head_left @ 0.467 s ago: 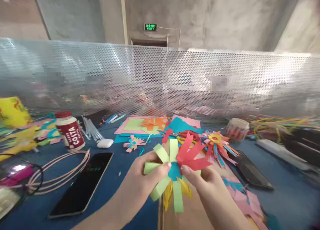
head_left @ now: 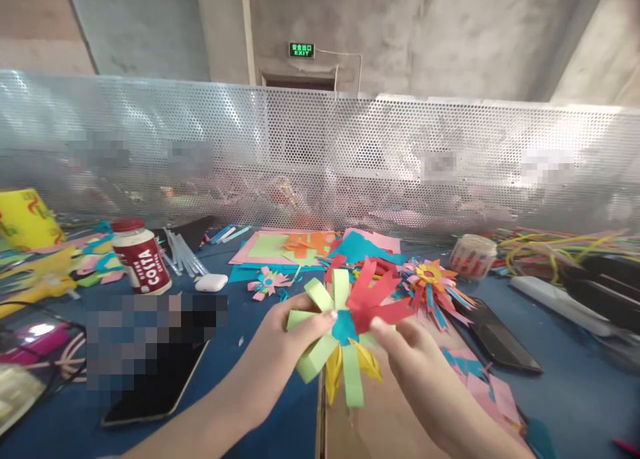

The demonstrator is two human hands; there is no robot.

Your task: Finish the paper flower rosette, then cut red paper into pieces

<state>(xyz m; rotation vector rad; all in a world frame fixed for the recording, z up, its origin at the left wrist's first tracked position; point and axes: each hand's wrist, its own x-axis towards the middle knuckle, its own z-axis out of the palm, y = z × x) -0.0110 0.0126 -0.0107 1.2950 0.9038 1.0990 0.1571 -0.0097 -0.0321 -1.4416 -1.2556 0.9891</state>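
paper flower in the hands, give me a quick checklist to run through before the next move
1. Left hand gripping the paper flower: ok, thumb on the front beside the blue centre.
2. Right hand pressing on it: cannot tell, the thumb is by the red strips but contact is unclear.
3. Blue centre unobstructed: ok, mostly visible between the thumbs.
4. Yellow pieces firmly attached: cannot tell.
5. Back of the flower visible: not ok, it faces away.
6. Left phone clear of the forearm: ok, a gap shows.
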